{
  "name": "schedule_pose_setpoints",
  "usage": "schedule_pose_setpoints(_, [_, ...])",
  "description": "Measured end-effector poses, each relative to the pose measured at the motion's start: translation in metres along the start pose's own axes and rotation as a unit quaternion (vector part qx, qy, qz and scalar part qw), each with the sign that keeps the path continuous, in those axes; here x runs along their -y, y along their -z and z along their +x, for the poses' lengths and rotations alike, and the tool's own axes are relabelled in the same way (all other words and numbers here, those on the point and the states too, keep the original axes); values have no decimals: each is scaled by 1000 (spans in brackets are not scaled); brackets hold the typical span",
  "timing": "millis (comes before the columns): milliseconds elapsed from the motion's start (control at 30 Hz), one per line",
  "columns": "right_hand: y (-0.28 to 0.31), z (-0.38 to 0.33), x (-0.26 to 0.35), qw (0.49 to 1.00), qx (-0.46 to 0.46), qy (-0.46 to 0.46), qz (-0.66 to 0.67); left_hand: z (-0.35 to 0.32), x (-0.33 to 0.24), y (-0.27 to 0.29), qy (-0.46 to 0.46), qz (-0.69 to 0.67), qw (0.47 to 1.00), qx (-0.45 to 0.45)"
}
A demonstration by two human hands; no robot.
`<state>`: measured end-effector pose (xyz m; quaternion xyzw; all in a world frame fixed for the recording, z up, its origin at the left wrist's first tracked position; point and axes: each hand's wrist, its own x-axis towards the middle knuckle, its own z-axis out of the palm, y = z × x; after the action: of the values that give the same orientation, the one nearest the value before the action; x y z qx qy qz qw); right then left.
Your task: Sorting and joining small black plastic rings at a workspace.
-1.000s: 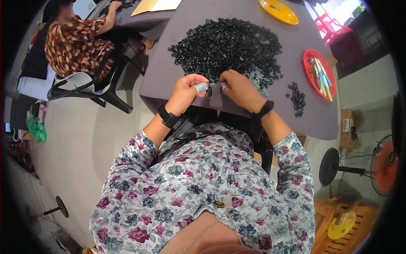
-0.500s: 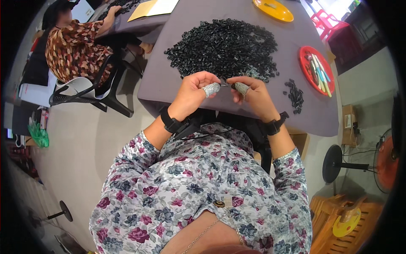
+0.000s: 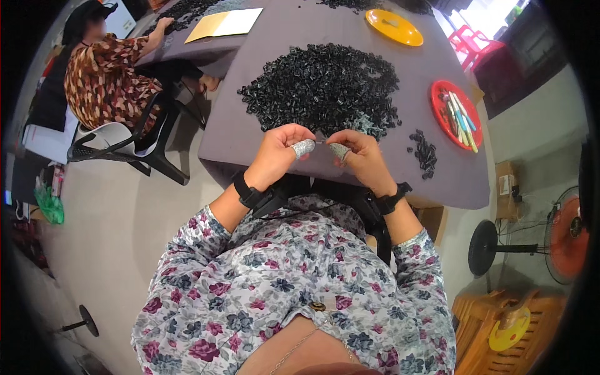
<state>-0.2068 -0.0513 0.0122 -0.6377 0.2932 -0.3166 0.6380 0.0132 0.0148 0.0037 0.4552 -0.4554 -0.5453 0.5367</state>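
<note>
In front of me, over the near edge of the cloth-covered table (image 3: 215, 140), both my hands are raised and nearly meet at the fingertips. My left hand (image 3: 278, 153) is closed in a pinch, with a silvery-grey cover on its thumb. Opposite it, my right hand (image 3: 365, 161) pinches too, its thumb covered likewise. A tiny dark piece (image 3: 320, 142) spans the gap between the fingertips; its shape is mostly hidden. Just beyond lies a wide heap of small black plastic pieces (image 3: 319, 87), with greyish bits (image 3: 365, 122) at its near right.
Right of the heap are a smaller pile of black pieces (image 3: 425, 156) and a red tray (image 3: 437, 112) holding several knife-like tools. A yellow plate (image 3: 406, 34) stands farther back. At left another person (image 3: 112, 75) sits on a black chair (image 3: 165, 156). A fan (image 3: 565, 234) stands at right.
The whole view has shifted a little, so the table sits lower and farther left. My hands stay pinched close together at the heap's near edge, with the fingers slightly turned.
</note>
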Motion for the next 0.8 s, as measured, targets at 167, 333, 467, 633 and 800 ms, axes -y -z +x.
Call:
schedule_pose_setpoints(167, [2, 2, -1, 1000, 7, 3, -26, 2, 0, 3, 3, 1, 1000, 2])
schedule_pose_setpoints(333, [4, 1, 5, 998, 24, -49, -33, 1, 2, 5, 2, -7, 1000, -4])
schedule_pose_setpoints(467, [4, 0, 2, 998, 17, -45, -30, 2, 3, 6, 7, -12, 1000, -1])
schedule_pose_setpoints(633, [-2, -3, 8, 998, 10, -52, -22, 3, 4, 7, 2, -12, 1000, -6])
schedule_pose_setpoints(800, [9, 1, -8, 997, 21, -68, 3, 6, 5, 8, -4, -15, 1000, 3])
